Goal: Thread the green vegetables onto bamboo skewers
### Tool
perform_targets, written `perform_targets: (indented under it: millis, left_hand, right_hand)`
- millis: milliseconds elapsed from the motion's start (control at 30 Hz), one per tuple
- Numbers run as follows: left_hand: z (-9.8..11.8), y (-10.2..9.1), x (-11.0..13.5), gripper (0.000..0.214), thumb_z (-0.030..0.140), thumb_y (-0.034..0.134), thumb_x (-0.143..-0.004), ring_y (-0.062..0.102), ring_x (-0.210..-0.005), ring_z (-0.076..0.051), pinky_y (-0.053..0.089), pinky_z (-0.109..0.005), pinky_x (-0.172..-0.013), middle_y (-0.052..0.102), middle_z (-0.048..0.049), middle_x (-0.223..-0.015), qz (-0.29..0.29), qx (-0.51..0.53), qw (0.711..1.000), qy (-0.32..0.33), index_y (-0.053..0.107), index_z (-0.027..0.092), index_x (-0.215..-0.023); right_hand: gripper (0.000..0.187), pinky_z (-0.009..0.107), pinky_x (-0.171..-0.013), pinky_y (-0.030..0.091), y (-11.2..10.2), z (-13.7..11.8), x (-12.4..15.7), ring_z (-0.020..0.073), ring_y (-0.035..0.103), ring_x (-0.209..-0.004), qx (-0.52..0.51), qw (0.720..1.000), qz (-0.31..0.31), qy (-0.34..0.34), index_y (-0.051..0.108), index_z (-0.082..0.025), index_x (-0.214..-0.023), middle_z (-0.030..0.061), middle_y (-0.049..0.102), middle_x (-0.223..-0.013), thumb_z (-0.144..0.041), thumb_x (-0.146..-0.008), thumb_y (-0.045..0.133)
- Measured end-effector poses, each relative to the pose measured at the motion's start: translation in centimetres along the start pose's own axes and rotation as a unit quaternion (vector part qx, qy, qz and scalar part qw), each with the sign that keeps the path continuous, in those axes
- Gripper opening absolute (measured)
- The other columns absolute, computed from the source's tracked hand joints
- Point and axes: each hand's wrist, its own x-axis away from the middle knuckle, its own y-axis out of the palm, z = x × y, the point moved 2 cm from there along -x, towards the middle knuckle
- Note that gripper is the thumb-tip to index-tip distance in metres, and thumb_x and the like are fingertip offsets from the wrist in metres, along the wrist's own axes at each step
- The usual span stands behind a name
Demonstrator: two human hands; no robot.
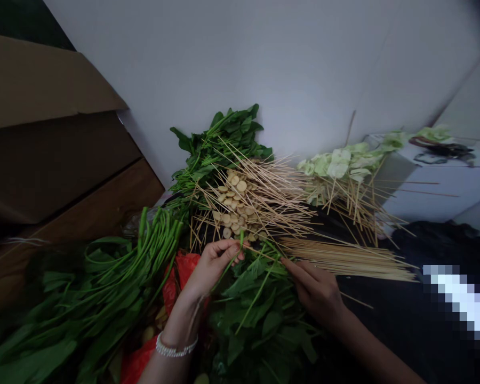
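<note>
From where I stand, the green stem [242,237] ought to be light and fairly crisp, with enough bend to give under a thumb. I'd guess it bruises or snaps if squeezed hard, and may be slippery if damp. The best hold is close to where the stick meets it, pinched gently between thumb and finger. The wooden stick [266,254] should be light too, stiff along its length but thin enough to crack if forced sideways; gripping it well back from the point seems safest.

The stem is bright green, slim and smooth, poking up above the left hand [218,264] and trailing down below it. The stick is pale tan, straight and very narrow. It spans the gap between both hands, just above a pile of leafy greens [260,298]. Whether its tip has gone into the stem I can't tell, because the fingers hide that spot.

The left hand has thumb and fingers pressed together around the stem. The right hand [314,290] pinches the stick near its other end, fingers stretched along it, its thumb mostly out of my sight. Just beyond lie skewered pale round slices [234,181], and beside the right hand, a bundle of bare sticks [352,261].
</note>
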Motion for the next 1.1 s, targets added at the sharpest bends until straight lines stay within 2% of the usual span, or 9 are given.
perform_targets:
  millis: [300, 433, 533, 667, 767, 833, 933, 1033, 1100]
  left_hand:
    - [-0.2, 1.7, 0.4, 0.031, 0.045, 0.069, -0.078, 0.057, -0.062, -0.013, 0.044, -0.023, -0.060, 0.069, -0.0054, -0.069, -0.098, -0.092, 0.991, 0.011, 0.076, 0.015, -0.074]
    - [-0.2, 1.5, 0.0, 0.040, 0.052, 0.062, -0.083, 0.059, -0.066, -0.015, 0.046, -0.024, -0.062, 0.072, -0.0080, -0.082, -0.042, -0.067, 0.996, 0.050, 0.077, 0.014, -0.087]
    - [-0.3, 1.6, 0.0, 0.036, 0.045, 0.057, -0.088, 0.061, -0.071, -0.016, 0.049, -0.027, -0.068, 0.072, -0.0088, -0.086, 0.008, -0.099, 0.991, 0.085, 0.074, 0.016, -0.101]
    - [-0.5, 3.0, 0.5, 0.022, 0.030, 0.060, -0.088, 0.061, -0.094, -0.022, 0.047, -0.037, -0.087, 0.071, -0.0086, -0.097, -0.043, -0.281, 0.939, 0.192, 0.074, 0.022, -0.103]
    - [-1.0, 4.0, 0.9, 0.018, 0.024, 0.062, -0.086, 0.058, -0.095, -0.023, 0.045, -0.039, -0.088, 0.071, -0.0080, -0.095, -0.112, -0.394, 0.882, 0.232, 0.074, 0.024, -0.100]
    - [-1.2, 4.1, 0.9, 0.013, 0.022, 0.064, -0.085, 0.058, -0.094, -0.023, 0.046, -0.038, -0.085, 0.070, -0.0082, -0.092, -0.123, -0.421, 0.868, 0.232, 0.075, 0.022, -0.092]
    - [-1.0, 3.6, 0.7, 0.012, 0.021, 0.063, -0.084, 0.059, -0.093, -0.022, 0.046, -0.035, -0.084, 0.069, -0.0075, -0.091, -0.083, -0.365, 0.901, 0.219, 0.074, 0.021, -0.090]
    - [-0.5, 2.3, 0.3, 0.011, 0.021, 0.066, -0.081, 0.063, -0.089, -0.020, 0.047, -0.031, -0.082, 0.069, -0.0067, -0.090, -0.005, -0.239, 0.951, 0.197, 0.075, 0.020, -0.087]
    - [-0.3, 1.3, 0.0, 0.007, 0.022, 0.069, -0.077, 0.063, -0.083, -0.019, 0.048, -0.029, -0.079, 0.070, -0.0055, -0.085, 0.053, -0.160, 0.968, 0.185, 0.075, 0.019, -0.081]
  right_hand:
    - [0.044, 0.021, -0.053, 0.046, 0.3, -0.9, -0.1, 0.0109, 0.064, -0.061, -0.002, 1.000, -0.008, -0.016, 0.062, -0.018, -0.122, 0.0023, 0.069, -0.076, -0.001, -0.086, 0.044]
    - [0.037, 0.023, -0.056, 0.048, -0.3, -0.3, -0.4, 0.0123, 0.065, -0.063, 0.016, 1.000, 0.011, -0.004, 0.063, -0.017, -0.117, 0.0037, 0.071, -0.079, -0.003, -0.087, 0.045]
    - [0.030, 0.023, -0.063, 0.052, -1.2, 1.2, -0.6, 0.0140, 0.069, -0.070, 0.048, 0.996, 0.065, 0.045, 0.064, -0.021, -0.114, 0.0039, 0.074, -0.087, -0.009, -0.090, 0.049]
    - [0.022, 0.026, -0.071, 0.054, -2.3, 2.9, -1.2, 0.0164, 0.070, -0.078, 0.059, 0.985, 0.101, 0.123, 0.065, -0.021, -0.108, 0.0044, 0.074, -0.089, -0.020, -0.094, 0.048]
    - [0.021, 0.025, -0.068, 0.054, -2.7, 3.1, -1.6, 0.0156, 0.070, -0.072, 0.054, 0.982, 0.105, 0.147, 0.066, -0.020, -0.105, 0.0040, 0.073, -0.083, -0.023, -0.095, 0.048]
    - [0.021, 0.024, -0.066, 0.054, -2.7, 2.9, -1.7, 0.0145, 0.068, -0.068, 0.047, 0.983, 0.104, 0.147, 0.066, -0.020, -0.104, 0.0030, 0.072, -0.078, -0.023, -0.095, 0.048]
    - [0.020, 0.024, -0.067, 0.054, -2.7, 2.6, -1.8, 0.0143, 0.068, -0.068, 0.040, 0.984, 0.111, 0.136, 0.066, -0.020, -0.103, 0.0030, 0.072, -0.078, -0.022, -0.095, 0.048]
    - [0.018, 0.025, -0.067, 0.055, -2.6, 2.3, -1.8, 0.0148, 0.069, -0.070, 0.035, 0.985, 0.119, 0.117, 0.066, -0.019, -0.103, 0.0036, 0.073, -0.080, -0.020, -0.094, 0.050]
    - [0.018, 0.025, -0.066, 0.056, -2.4, 2.0, -1.7, 0.0151, 0.070, -0.070, 0.026, 0.987, 0.119, 0.102, 0.066, -0.020, -0.104, 0.0033, 0.073, -0.081, -0.019, -0.093, 0.051]
